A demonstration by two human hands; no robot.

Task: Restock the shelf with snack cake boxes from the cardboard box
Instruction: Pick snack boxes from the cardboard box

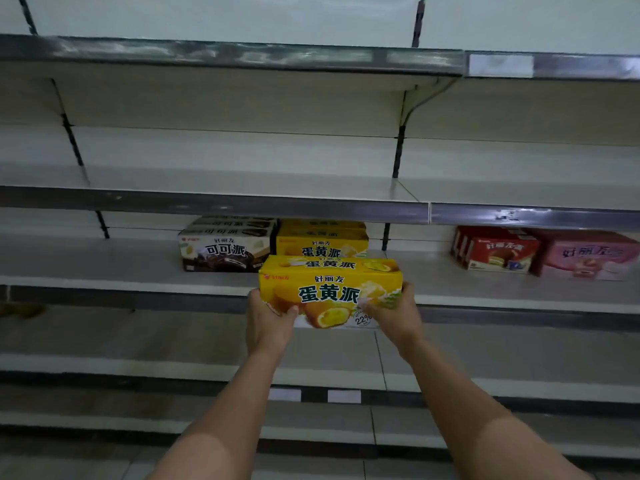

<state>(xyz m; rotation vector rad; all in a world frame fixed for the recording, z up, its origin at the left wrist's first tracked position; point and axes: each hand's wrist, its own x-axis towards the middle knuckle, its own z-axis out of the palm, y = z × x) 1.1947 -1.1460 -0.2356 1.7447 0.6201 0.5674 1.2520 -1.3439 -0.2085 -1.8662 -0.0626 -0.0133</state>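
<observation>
I hold a yellow snack cake box [330,289] out in front of the middle shelf [138,268]. My left hand [268,315] grips its lower left corner and my right hand [394,311] grips its lower right corner. The box sits at the shelf's front edge, just in front of a stack of matching yellow boxes [322,242] standing on the shelf. To the left of that stack stands a stack of brown cocoa cake boxes [225,247]. The cardboard box is out of view.
Red cake boxes [495,251] and a pink box [588,259] stand on the same shelf at the right. The shelf above [207,202] and the lower shelves [173,368] hold no goods. Dark upright posts [398,150] divide the bays.
</observation>
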